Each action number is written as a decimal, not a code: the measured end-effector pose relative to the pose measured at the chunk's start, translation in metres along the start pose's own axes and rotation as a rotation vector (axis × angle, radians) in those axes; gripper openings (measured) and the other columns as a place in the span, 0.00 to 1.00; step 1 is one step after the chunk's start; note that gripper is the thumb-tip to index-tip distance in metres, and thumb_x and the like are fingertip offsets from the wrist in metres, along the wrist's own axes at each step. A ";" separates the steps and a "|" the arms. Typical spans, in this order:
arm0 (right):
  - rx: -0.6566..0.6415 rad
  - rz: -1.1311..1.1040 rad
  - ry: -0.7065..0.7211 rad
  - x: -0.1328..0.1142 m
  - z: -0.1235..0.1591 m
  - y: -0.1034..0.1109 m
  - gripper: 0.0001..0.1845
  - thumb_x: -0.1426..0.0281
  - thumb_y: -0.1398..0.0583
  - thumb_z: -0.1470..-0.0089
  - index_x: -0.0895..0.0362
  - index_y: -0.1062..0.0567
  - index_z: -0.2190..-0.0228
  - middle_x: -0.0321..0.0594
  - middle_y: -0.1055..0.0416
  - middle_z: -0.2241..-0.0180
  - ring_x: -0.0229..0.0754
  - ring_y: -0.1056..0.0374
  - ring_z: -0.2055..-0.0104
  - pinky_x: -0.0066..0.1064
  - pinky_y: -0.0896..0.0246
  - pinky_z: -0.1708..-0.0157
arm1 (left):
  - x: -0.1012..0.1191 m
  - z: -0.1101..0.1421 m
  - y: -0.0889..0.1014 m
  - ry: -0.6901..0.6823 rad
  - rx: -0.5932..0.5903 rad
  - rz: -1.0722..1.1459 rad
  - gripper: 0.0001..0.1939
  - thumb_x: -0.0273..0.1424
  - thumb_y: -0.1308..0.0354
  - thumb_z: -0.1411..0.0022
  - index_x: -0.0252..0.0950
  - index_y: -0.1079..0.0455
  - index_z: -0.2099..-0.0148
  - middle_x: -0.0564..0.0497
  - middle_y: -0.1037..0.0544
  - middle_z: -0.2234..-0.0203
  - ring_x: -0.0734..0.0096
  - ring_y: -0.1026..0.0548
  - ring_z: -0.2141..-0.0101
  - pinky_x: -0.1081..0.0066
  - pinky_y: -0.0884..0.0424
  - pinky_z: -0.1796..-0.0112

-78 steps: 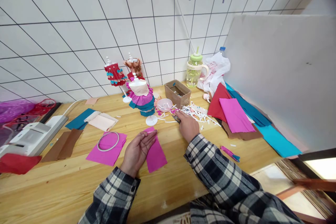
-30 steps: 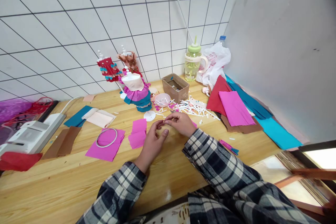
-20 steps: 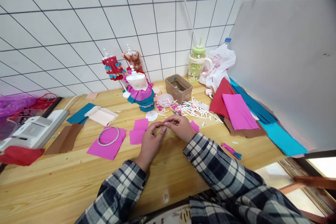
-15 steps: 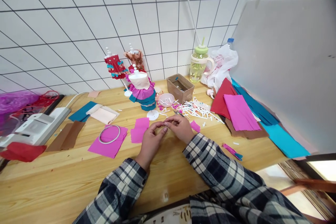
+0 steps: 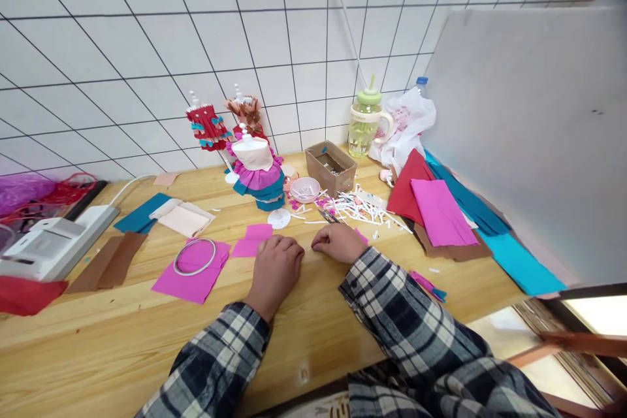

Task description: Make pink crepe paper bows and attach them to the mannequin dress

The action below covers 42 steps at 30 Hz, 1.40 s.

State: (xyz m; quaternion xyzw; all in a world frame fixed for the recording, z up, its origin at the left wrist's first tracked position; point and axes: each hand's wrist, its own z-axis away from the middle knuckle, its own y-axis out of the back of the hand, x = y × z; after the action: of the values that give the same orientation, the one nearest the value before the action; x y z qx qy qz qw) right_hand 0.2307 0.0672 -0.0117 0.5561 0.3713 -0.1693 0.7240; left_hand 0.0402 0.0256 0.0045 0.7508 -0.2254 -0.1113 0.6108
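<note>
My left hand [image 5: 275,273] rests on the wooden table with its fingers curled under. Whatever lies beneath those fingers is hidden. My right hand [image 5: 339,243] is closed in a pinch just across a narrow gap, its fingertips pointing left; something tiny and pale shows near them, too small to name. Pink crepe paper pieces [image 5: 252,240] lie just beyond my left hand. A dark metal tool [image 5: 327,216], partly covered, sits behind my right hand. Beyond stands a small dress form in a pink and teal paper dress [image 5: 258,173].
White paper strips [image 5: 365,206] are scattered by a pink dish [image 5: 305,190] and a cardboard box [image 5: 331,168]. Crepe sheets [image 5: 443,212] are stacked at right. A silver ring [image 5: 194,272] lies on pink paper at left, near a power strip [image 5: 73,245]. A drink bottle [image 5: 365,124] stands behind.
My hands, whose fingertips met before, have come apart. The left has turned palm down onto the table, and the right keeps its pinch a little lower. The camera view has shifted slightly.
</note>
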 end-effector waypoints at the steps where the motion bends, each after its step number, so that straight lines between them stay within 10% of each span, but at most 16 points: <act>1: -0.003 -0.023 -0.025 0.001 0.000 -0.001 0.06 0.71 0.36 0.52 0.53 0.19 0.68 0.33 0.24 0.74 0.36 0.30 0.71 0.26 0.42 0.71 | 0.002 0.000 0.000 -0.030 -0.009 -0.041 0.11 0.30 0.48 0.36 0.40 0.24 0.65 0.47 0.21 0.67 0.56 0.31 0.61 0.57 0.39 0.61; 13: 0.013 -0.008 0.018 0.013 -0.003 0.001 0.04 0.72 0.36 0.53 0.54 0.20 0.72 0.32 0.24 0.75 0.36 0.31 0.72 0.26 0.41 0.71 | 0.006 0.021 0.005 -0.163 -0.040 -0.178 0.16 0.33 0.45 0.38 0.37 0.28 0.49 0.43 0.32 0.42 0.48 0.34 0.49 0.52 0.39 0.52; 20: 0.418 0.098 0.051 0.009 -0.001 0.009 0.08 0.70 0.41 0.46 0.53 0.21 0.65 0.36 0.25 0.70 0.39 0.32 0.66 0.29 0.41 0.66 | -0.008 0.030 -0.005 -0.075 -0.057 -0.028 0.18 0.34 0.53 0.33 0.42 0.33 0.43 0.47 0.26 0.50 0.57 0.31 0.52 0.57 0.38 0.53; 27: 0.510 0.130 0.146 0.003 -0.001 0.002 0.09 0.71 0.43 0.44 0.53 0.23 0.64 0.37 0.26 0.68 0.39 0.32 0.64 0.30 0.41 0.63 | -0.067 0.010 0.012 0.271 0.144 -0.079 0.22 0.37 0.56 0.33 0.35 0.33 0.42 0.40 0.27 0.52 0.52 0.32 0.52 0.56 0.39 0.52; 33: 0.457 0.181 0.152 0.003 -0.004 -0.008 0.09 0.71 0.43 0.44 0.53 0.22 0.64 0.37 0.25 0.67 0.40 0.32 0.63 0.29 0.41 0.62 | -0.122 -0.012 0.003 0.380 -0.059 0.042 0.25 0.45 0.46 0.42 0.41 0.29 0.46 0.42 0.26 0.50 0.47 0.32 0.49 0.54 0.40 0.51; 42: 0.505 0.238 0.287 -0.012 0.007 -0.013 0.17 0.69 0.45 0.42 0.55 0.27 0.52 0.44 0.26 0.58 0.44 0.33 0.55 0.35 0.39 0.54 | -0.099 0.010 0.020 0.384 0.288 0.176 0.12 0.37 0.46 0.42 0.37 0.27 0.61 0.47 0.20 0.65 0.59 0.25 0.62 0.64 0.35 0.59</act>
State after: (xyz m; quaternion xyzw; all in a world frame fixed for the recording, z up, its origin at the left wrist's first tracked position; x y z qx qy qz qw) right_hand 0.2170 0.0546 -0.0109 0.7763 0.3482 -0.0899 0.5177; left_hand -0.0542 0.0611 0.0109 0.8149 -0.1831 0.1201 0.5366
